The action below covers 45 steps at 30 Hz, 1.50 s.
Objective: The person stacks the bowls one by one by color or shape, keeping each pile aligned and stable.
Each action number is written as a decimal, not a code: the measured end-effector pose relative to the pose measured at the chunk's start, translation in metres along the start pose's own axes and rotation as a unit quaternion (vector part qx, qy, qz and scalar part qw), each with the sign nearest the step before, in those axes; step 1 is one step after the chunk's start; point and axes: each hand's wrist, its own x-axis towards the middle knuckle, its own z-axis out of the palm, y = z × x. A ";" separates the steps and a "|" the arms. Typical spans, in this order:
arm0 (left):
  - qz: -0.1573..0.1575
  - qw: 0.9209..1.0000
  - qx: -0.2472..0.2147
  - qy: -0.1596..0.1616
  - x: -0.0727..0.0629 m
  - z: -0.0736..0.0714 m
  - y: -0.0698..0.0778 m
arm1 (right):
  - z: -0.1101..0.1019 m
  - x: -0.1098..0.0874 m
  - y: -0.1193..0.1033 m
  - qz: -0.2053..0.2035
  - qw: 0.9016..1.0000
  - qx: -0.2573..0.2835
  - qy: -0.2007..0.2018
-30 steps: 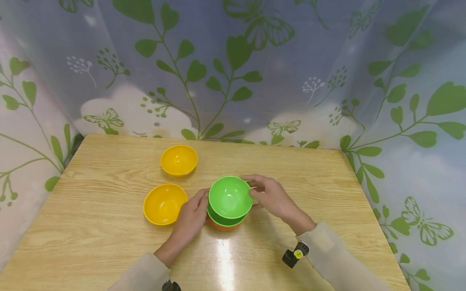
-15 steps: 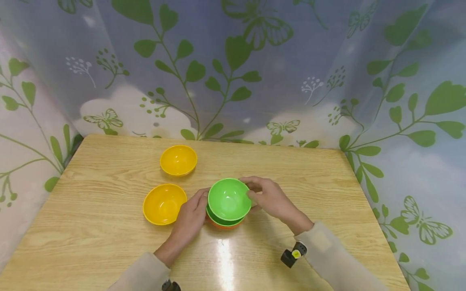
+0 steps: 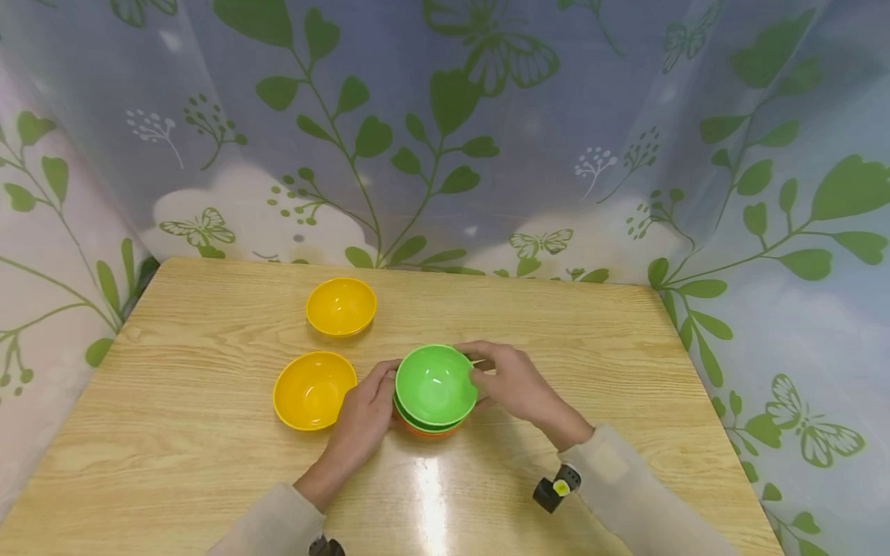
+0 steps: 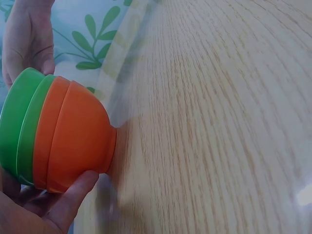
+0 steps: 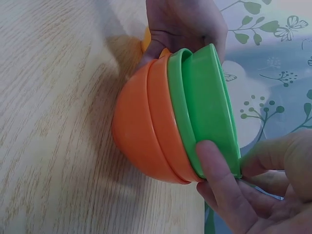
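A stack of nested bowls stands on the table, with two orange bowls (image 5: 135, 119) underneath and a green bowl (image 5: 178, 97) in them. A second green bowl (image 3: 436, 386) sits tilted in the top of the stack, its far side raised. My right hand (image 3: 514, 384) pinches this upper bowl by its right rim, thumb and fingers on either side of the wall. On the left, my left hand (image 3: 365, 413) holds the stack's side, its thumb along the orange bowl in the left wrist view. Part of the left hand's fingers is hidden behind the bowls.
Two yellow bowls stand to the left: a nearer yellow bowl (image 3: 313, 392) close beside the left hand, and a farther yellow bowl (image 3: 341, 307) toward the back. The wooden table (image 3: 174, 371) meets a leaf-patterned curtain (image 3: 445, 154) at its back edge.
The upper green bowl has sunk lower into the stack and slightly toward the left, and the right hand has moved with it. The left hand has stayed in place.
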 end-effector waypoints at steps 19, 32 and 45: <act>-0.003 1.000 -0.030 -0.005 -0.003 0.000 0.001 | 0.004 0.000 0.000 0.007 1.000 -0.012 0.016; -0.003 1.000 -0.024 -0.001 -0.003 0.000 0.001 | 0.005 0.001 0.003 0.000 1.000 -0.013 0.019; 0.012 1.000 0.005 0.000 -0.003 0.000 0.001 | 0.007 0.001 0.006 0.002 1.000 -0.018 0.017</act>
